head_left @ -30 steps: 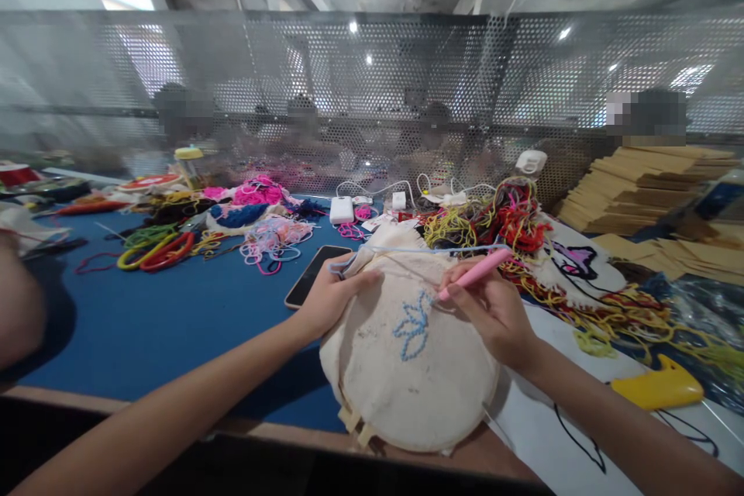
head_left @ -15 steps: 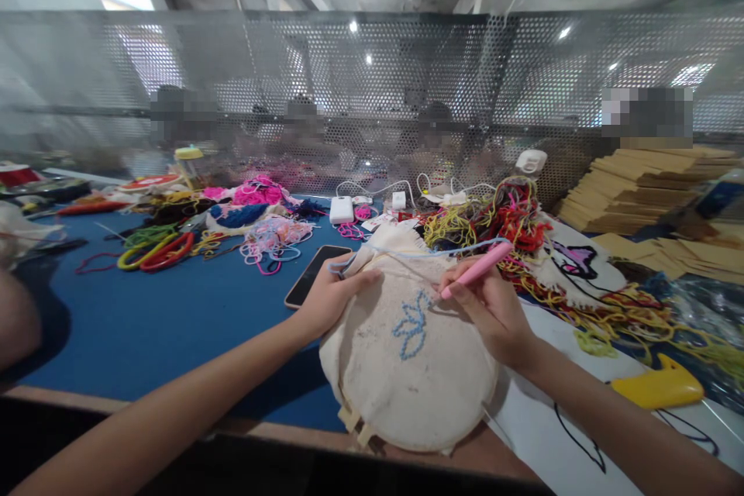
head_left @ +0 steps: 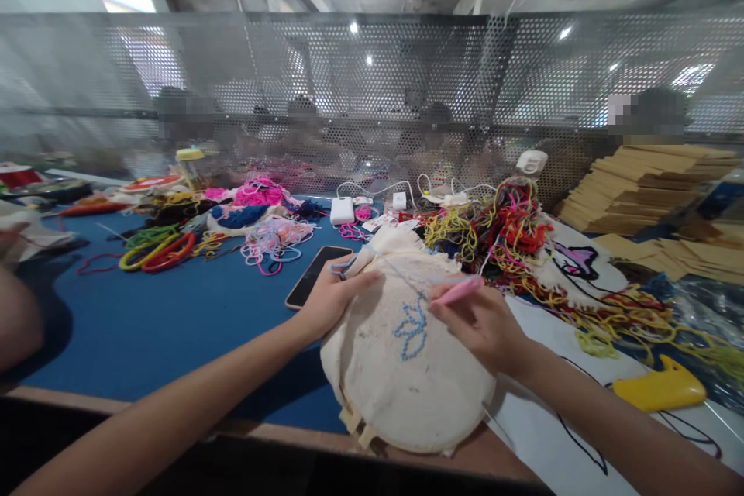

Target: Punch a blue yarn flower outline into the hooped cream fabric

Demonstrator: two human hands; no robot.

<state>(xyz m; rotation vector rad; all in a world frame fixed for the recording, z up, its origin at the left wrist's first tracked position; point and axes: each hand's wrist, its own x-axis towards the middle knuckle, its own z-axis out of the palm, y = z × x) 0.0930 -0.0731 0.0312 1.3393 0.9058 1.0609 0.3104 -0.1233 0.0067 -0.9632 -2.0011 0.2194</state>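
Observation:
A round embroidery hoop [head_left: 430,411] with cream cloth stretched over it leans at the table's front edge. Looped blue stitches [head_left: 411,332] form a leaf-like shape on the cloth. My left hand [head_left: 334,298] is closed on the hoop's upper left rim, thumb on top of the cloth. In my right hand [head_left: 480,325] is a pink punch needle [head_left: 459,291], gripped like a pen above the stitches; its tip is hidden by my fingers. Light blue yarn [head_left: 401,273] runs from the tool across the cloth to my left hand.
A phone [head_left: 317,275] lies behind my left hand. Scissors with red and yellow handles [head_left: 156,254], yarn heaps [head_left: 273,239] and a tangled yarn pile [head_left: 511,225] are spread further back. A yellow-handled tool [head_left: 659,387] rests on white paper at right. Another person's arm [head_left: 17,318] is at far left.
My right hand has lowered slightly, and the punch needle now tilts flatter with its back end lower and further left. My left hand and the hoop stay nearly in place.

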